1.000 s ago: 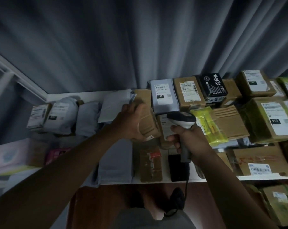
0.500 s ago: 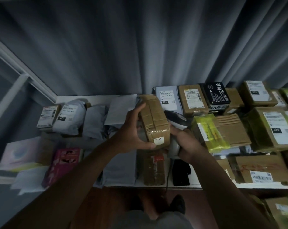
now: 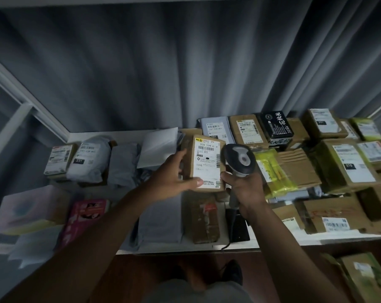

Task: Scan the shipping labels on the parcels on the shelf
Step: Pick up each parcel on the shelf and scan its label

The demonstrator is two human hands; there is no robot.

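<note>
Cardboard parcel [image 3: 203,164] gripped by left hand [image 3: 174,179]; right hand [image 3: 245,189] holds rounded plastic scanner [image 3: 239,159].

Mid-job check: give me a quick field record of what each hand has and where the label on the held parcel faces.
left hand: grips the cardboard parcel, lifted over the shelf
right hand: holds the barcode scanner by its handle
shipping label: faces up toward the camera, barcode visible
scanner head: just right of the label
other parcels: lie on the shelf on both sides
</note>
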